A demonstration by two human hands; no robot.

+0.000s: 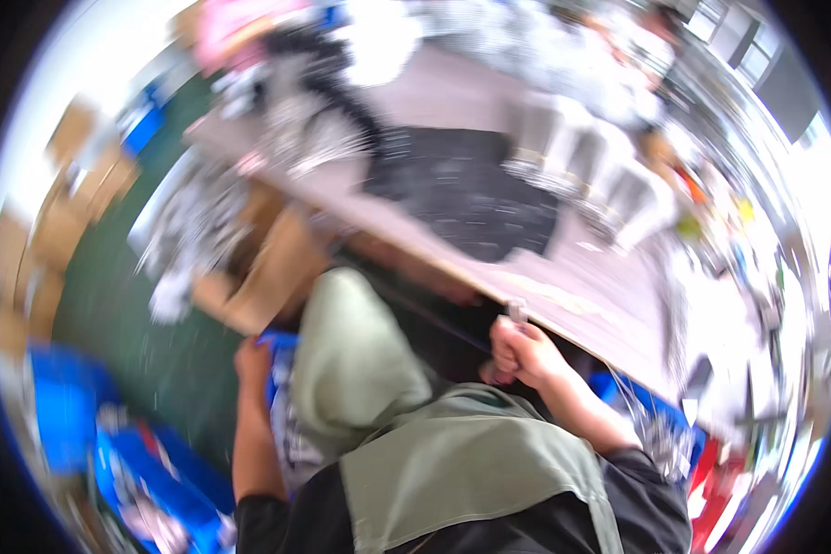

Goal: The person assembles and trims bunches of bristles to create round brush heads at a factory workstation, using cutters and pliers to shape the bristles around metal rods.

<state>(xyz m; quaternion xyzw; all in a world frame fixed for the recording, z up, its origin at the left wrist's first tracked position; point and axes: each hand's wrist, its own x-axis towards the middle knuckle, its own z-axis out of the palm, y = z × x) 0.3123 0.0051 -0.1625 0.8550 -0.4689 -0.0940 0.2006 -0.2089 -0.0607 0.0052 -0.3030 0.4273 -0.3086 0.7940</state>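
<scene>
My left hand (251, 358) is low on the left, closed at the rim of a blue bin (280, 342) that stands beside my leg. Pale contents show in the bin, too blurred to name. In front of me my right hand (523, 351) makes a fist just off the table's near edge. A small pale, shiny thing (517, 309) pokes up out of that fist; its kind is smeared by motion. On the table (443, 88) lies a black sheet-like piece (466, 189), with a row of white bundles (586, 166) to its right.
An open cardboard box (282, 268) stands at the table's left end, next to a heap of clear plastic bags (194, 226). Blue bins (69, 402) sit on the green floor at left, brown cartons (51, 245) farther off. Another person in pink (226, 32) is across the table.
</scene>
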